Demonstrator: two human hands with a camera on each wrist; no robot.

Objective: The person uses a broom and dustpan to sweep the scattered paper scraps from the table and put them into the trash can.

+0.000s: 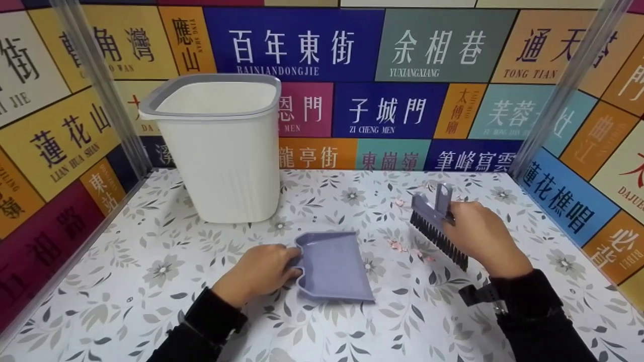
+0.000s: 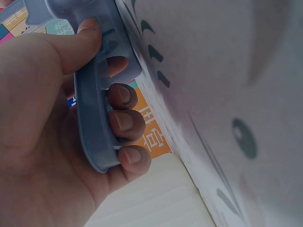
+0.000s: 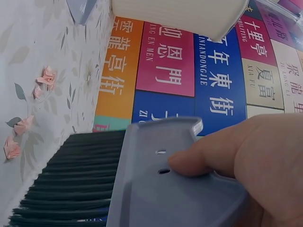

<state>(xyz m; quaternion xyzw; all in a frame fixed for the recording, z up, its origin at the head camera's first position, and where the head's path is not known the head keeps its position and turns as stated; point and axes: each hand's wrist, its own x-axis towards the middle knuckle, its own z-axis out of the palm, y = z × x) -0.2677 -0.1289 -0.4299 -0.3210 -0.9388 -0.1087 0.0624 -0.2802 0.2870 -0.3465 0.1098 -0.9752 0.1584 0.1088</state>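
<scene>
My left hand (image 1: 264, 271) grips the handle of a grey-purple dustpan (image 1: 334, 266), which lies on the table with its wide edge to the right. In the left wrist view the fingers curl round the dustpan handle (image 2: 94, 113). Over to the right, my right hand (image 1: 480, 236) holds a small hand brush (image 1: 437, 221) with dark bristles (image 3: 71, 175). Its thumb presses on the brush's flat back in the right wrist view. Small pink paper scraps (image 1: 397, 245) lie on the table between the dustpan and the brush; crumpled pieces (image 3: 47, 78) show closer in the right wrist view.
A tall white waste bin (image 1: 226, 166) with a grey rim stands at the back left. The table (image 1: 201, 322) has a leaf-and-flower cover. Panels with coloured street-name signs (image 1: 294, 45) enclose the back and sides, with clear corner posts (image 1: 563, 85).
</scene>
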